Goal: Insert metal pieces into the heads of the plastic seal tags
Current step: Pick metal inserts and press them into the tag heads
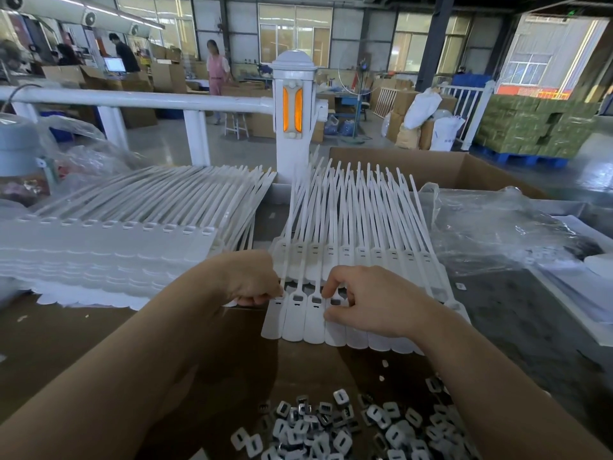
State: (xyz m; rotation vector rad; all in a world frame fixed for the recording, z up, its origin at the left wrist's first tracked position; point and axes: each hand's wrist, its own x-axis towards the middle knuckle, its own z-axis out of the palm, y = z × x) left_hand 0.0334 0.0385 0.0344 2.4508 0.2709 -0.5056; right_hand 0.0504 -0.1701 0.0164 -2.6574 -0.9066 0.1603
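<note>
Progress is early. Front strip of seal tags (308, 318), centre frame: about three heads show dark inserts. Right hand (365, 302) pinches at the fourth head, probably a metal piece; left hand (255, 282) grips the strip's end. Metal pieces (348, 429) heaped below; unfilled stack (109, 257) at left.

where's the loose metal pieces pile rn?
Head view, bottom centre-right: the metal pieces lie heaped on the brown work surface between the forearms, nearer the camera than the tag strip.

A brown worktop (66, 340) carries a heap of metal pieces (331, 429), 2 batches of white seal tags (99, 254) and crumpled clear plastic (497, 227).
</note>
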